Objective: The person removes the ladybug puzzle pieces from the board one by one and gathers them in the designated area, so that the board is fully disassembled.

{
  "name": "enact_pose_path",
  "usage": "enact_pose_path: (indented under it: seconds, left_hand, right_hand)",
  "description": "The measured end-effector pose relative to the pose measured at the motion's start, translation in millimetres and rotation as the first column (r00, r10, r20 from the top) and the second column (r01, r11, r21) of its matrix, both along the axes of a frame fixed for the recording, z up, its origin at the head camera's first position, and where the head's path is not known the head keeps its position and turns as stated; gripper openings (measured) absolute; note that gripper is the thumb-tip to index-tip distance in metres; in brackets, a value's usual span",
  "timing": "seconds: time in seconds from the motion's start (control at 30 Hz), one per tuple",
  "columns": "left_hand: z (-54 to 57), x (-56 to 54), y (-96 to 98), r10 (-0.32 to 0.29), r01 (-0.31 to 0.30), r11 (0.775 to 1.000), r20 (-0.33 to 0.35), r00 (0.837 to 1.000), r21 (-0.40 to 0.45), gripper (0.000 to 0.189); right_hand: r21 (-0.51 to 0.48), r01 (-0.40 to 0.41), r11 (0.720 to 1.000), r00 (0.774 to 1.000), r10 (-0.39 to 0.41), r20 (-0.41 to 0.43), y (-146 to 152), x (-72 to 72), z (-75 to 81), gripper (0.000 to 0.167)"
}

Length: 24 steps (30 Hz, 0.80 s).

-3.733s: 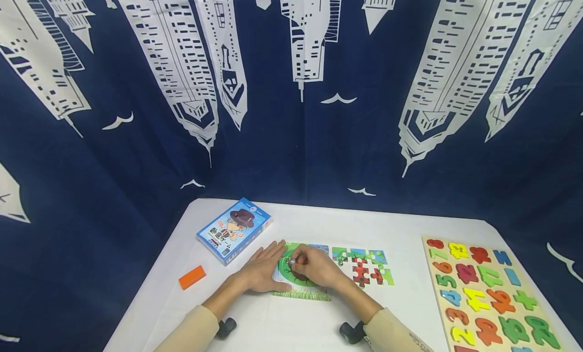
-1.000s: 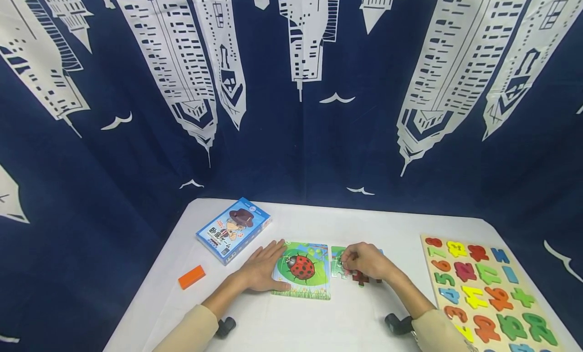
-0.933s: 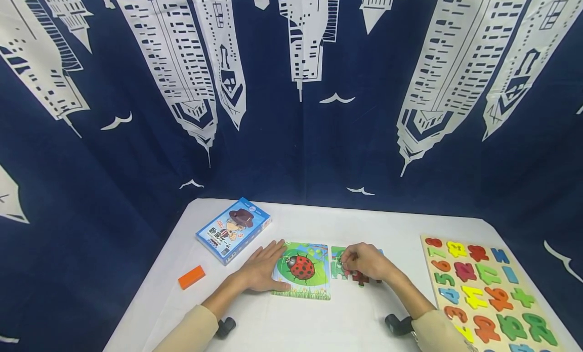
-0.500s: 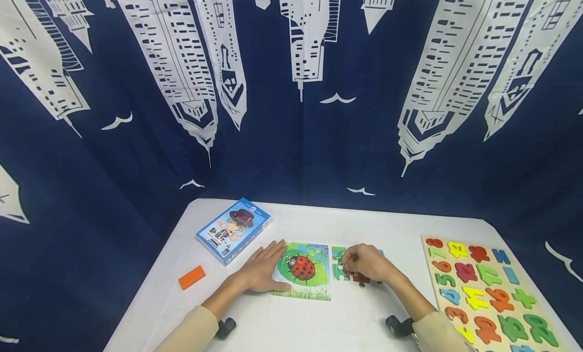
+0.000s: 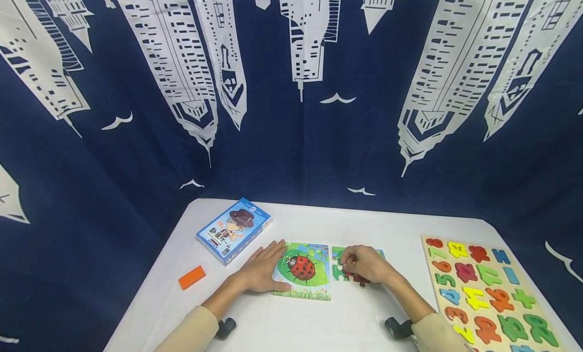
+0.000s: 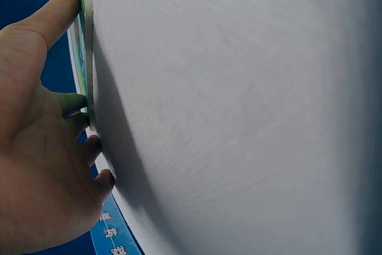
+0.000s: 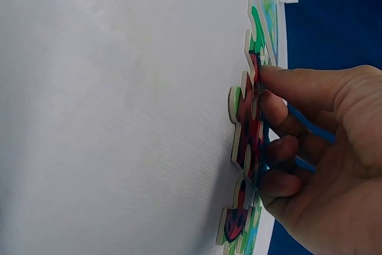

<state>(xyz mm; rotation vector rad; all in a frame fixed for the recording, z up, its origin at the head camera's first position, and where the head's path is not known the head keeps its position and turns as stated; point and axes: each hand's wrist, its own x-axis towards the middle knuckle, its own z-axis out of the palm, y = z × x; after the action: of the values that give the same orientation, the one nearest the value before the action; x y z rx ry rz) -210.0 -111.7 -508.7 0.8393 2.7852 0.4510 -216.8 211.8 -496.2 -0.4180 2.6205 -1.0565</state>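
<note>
My left hand point(image 5: 263, 271) lies flat with fingers spread at the left side of a square ladybug picture board point(image 5: 306, 286), thumb on its lower part. To the right, my right hand point(image 5: 366, 265) pinches a dark red puzzle piece point(image 7: 255, 67) between thumb and fingertips, low over the table among other jigsaw pieces. Next to it a green puzzle piece point(image 5: 337, 273) lies flat. Another red piece point(image 5: 361, 279) shows below the hand, and a separate red piece point(image 7: 236, 222) lies further along in the right wrist view. The hand hides part of the piece group.
A blue game box point(image 5: 234, 230) lies at the back left, with an orange block point(image 5: 192, 277) in front of it. A wooden number board point(image 5: 489, 291) with colored pieces occupies the right side. All rest on a white table point(image 5: 291, 332) before a dark blue curtain point(image 5: 282, 155).
My right hand has moved right from the ladybug board to the loose pieces, where a green piece now lies at the lower left and the red piece has shifted slightly. The left hand stays put.
</note>
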Motion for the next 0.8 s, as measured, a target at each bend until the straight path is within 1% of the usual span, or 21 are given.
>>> enact_pose_path:
  seconds: [0.23, 0.4, 0.53, 0.7, 0.8]
  left_hand:
    - [-1.3, -0.3, -0.4, 0.0, 0.0, 1.0, -0.004, 1.0, -0.007, 0.105]
    - [0.5, 0.2, 1.1, 0.002, -0.002, 1.0, -0.006, 1.0, -0.008, 0.104]
    - [0.9, 0.5, 1.7, -0.008, 0.008, 1.0, -0.021, 1.0, 0.008, 0.099]
    - [-1.0, -0.5, 2.0, -0.051, 0.053, 0.998, -0.058, 0.997, 0.035, 0.09]
    - [-1.9, -1.7, 3.3, -0.11, 0.115, 0.992, -0.079, 0.991, 0.059, 0.08]
  right_hand:
    - [-0.023, -0.012, 1.0, 1.0, 0.013, 0.011, 0.1, 0.6, 0.5, 0.006]
    - [-0.027, -0.012, 1.0, 1.0, 0.012, 0.026, 0.4, 1.0, 1.3, 0.007]
    - [-0.002, -0.015, 1.0, 1.0, 0.015, -0.006, 0.1, 0.5, 3.0, 0.007]
    - [0.053, -0.011, 0.999, 0.996, 0.015, -0.09, -1.2, 0.9, 5.6, 0.007]
    - [0.041, -0.013, 0.999, 0.995, 0.017, -0.102, -2.5, 3.6, 6.7, 0.007]
